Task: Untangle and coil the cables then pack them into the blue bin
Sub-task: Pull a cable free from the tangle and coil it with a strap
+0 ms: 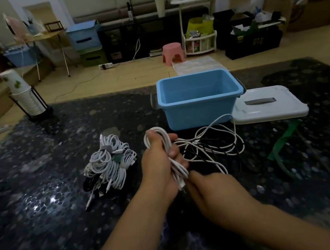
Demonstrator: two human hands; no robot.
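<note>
I see the left hand (159, 159) wrapped tight around a bunch of white cable loops (170, 152), holding them up above the surface (41, 201). The right hand (213, 193) is just below and beside it, by the cable's low end, where a plug hangs down. The right hand is blurry, so I cannot tell if it pinches the cable or only touches it.

From the held loops, loose white cable runs to the right into a messy tangle (213, 140) of white and thin black cables lying on the surface. To the left of the hands lies a pile of coiled cables (111, 163), mostly white with some black under them, tied with small straps.

Behind the tangle stands the blue bin (198, 99), open at the top, and I see nothing inside it. Its white lid (266, 107) lies flat just to the right. Green strips (283, 141) lie further right. A stack of paper cups (24, 94) in a black holder stands at the far left.
</note>
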